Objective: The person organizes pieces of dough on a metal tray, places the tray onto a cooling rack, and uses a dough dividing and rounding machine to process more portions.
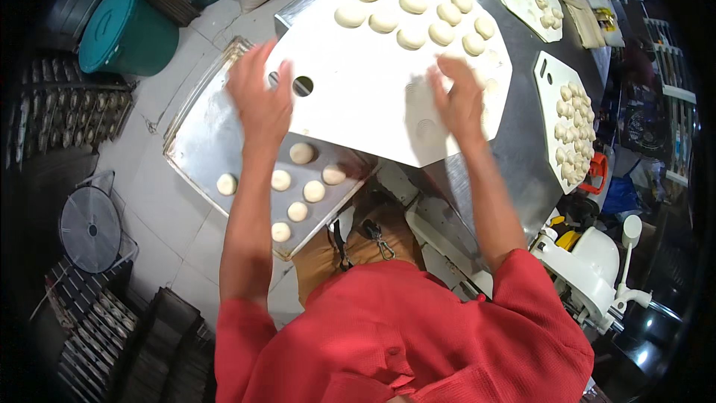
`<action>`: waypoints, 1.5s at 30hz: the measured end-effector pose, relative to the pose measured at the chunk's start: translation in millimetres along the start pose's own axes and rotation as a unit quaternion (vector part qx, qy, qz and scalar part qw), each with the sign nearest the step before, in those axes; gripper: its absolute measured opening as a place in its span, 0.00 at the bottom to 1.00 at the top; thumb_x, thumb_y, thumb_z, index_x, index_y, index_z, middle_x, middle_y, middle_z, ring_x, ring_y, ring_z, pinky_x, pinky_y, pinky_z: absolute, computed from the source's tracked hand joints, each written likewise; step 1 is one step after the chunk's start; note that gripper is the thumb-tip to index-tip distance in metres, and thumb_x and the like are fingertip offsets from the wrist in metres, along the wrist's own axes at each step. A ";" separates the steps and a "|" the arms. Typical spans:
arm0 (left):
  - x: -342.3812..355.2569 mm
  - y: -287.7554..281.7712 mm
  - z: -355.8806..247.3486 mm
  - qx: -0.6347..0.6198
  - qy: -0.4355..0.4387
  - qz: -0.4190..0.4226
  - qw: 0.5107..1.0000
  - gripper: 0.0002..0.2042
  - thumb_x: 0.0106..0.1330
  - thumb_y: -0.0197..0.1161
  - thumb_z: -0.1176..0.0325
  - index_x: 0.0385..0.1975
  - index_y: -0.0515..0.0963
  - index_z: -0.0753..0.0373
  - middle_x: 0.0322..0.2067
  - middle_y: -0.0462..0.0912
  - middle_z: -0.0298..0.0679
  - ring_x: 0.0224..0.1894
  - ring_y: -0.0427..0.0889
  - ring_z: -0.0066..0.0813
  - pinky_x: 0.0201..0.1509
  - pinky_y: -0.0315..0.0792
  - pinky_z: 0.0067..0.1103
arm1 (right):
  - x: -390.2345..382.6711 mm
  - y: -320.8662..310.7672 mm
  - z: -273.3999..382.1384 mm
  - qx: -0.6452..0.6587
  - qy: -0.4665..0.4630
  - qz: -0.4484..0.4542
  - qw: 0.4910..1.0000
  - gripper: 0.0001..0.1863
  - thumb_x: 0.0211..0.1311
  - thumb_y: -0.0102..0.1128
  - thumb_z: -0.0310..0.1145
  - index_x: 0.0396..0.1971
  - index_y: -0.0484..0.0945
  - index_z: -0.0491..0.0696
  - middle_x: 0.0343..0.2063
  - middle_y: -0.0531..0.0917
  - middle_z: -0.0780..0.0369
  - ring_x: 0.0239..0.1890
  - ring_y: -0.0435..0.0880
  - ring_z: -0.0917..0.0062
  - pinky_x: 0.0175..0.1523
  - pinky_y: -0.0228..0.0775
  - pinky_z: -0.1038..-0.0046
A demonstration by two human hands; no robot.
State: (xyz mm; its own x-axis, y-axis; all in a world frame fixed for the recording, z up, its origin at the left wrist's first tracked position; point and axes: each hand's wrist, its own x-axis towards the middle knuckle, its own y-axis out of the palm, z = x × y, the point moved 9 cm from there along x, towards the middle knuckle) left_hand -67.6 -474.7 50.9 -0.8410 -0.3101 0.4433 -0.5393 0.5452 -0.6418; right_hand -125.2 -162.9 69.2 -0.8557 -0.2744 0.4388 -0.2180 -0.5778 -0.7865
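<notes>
Twelve or so dough balls (pixel 412 2) are sitting along the far and far-right part of a white board (pixel 350 97) on a metal tabletop (pixel 522 116), their loose spacing probably keeping them from sticking together. The left hand (pixel 261 93) is hanging at the board's left end; blur is hiding whether it is touching. The right hand (pixel 459 97) is hovering over the near right part, where a shadow is falling. Both sets of fingers are standing parted and appear to be grasping nothing. Seven dough rounds (pixel 314 192) are lying scattered on a metal tray (pixel 205 142) at near left, likely being kept there within easy reach. The dough balls are looking pale cream, smooth and gently domed, with rounded to slightly oval outlines.
</notes>
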 end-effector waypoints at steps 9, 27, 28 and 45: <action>72.4 137.2 -43.7 -0.080 -0.101 0.185 0.974 0.22 0.63 0.67 0.57 0.50 0.78 0.67 0.47 0.79 0.45 0.48 0.78 0.40 0.54 0.72 0.32 | 30.9 9.4 -78.5 0.133 0.187 0.187 0.955 0.19 0.59 0.67 0.35 0.47 0.75 0.41 0.37 0.81 0.52 0.36 0.81 0.61 0.45 0.74 0.63; 33.5 108.4 -64.8 -0.209 -0.173 0.102 0.957 0.19 0.51 0.69 0.58 0.40 0.83 0.61 0.38 0.86 0.49 0.43 0.85 0.49 0.51 0.77 0.35 | 72.5 34.8 -109.3 0.188 0.285 0.165 0.925 0.14 0.55 0.72 0.41 0.34 0.80 0.48 0.24 0.79 0.68 0.22 0.72 0.87 0.25 0.60 0.80; 15.9 71.4 -64.1 -0.189 -0.144 0.064 0.969 0.18 0.54 0.67 0.59 0.42 0.83 0.63 0.40 0.86 0.48 0.43 0.85 0.47 0.51 0.77 0.33 | 68.3 28.9 -76.8 0.237 0.268 0.141 0.923 0.13 0.57 0.70 0.38 0.36 0.79 0.47 0.25 0.79 0.69 0.22 0.71 0.88 0.25 0.59 0.81; -159.8 -24.7 193.7 0.001 -0.395 0.201 0.897 0.16 0.57 0.69 0.57 0.41 0.83 0.60 0.42 0.85 0.43 0.45 0.85 0.45 0.53 0.76 0.34 | -77.7 284.5 147.4 0.098 0.073 0.288 0.950 0.17 0.63 0.62 0.35 0.48 0.80 0.42 0.49 0.80 0.50 0.52 0.80 0.57 0.58 0.71 0.61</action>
State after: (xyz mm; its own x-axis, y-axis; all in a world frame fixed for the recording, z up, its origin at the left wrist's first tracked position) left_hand 71.8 -589.4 -125.3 -0.7353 -0.5438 -0.4046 -0.1855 0.7355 -0.6516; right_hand -51.6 -419.3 -124.5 -0.8652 -0.4879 -0.1155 0.3856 -0.5003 -0.7752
